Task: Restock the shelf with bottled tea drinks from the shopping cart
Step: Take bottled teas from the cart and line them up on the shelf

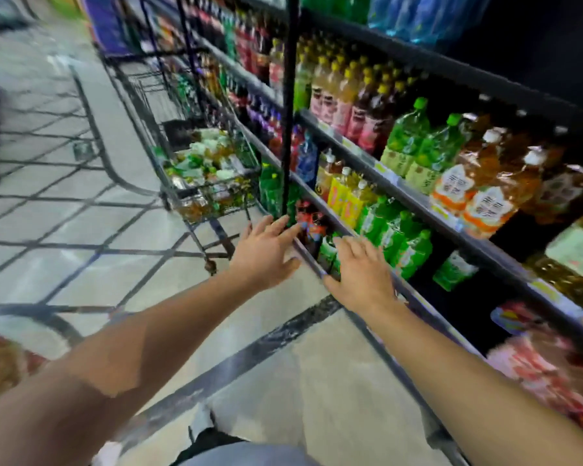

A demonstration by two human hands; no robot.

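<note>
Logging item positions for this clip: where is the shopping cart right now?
In the head view, the shopping cart stands left of centre in the aisle, against the drinks shelf, beyond the left hand.

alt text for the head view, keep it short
Both bare hands, left hand and right hand, reach open and empty toward green bottles on a low shelf. A shopping cart full of bottled drinks stands beyond.
</note>
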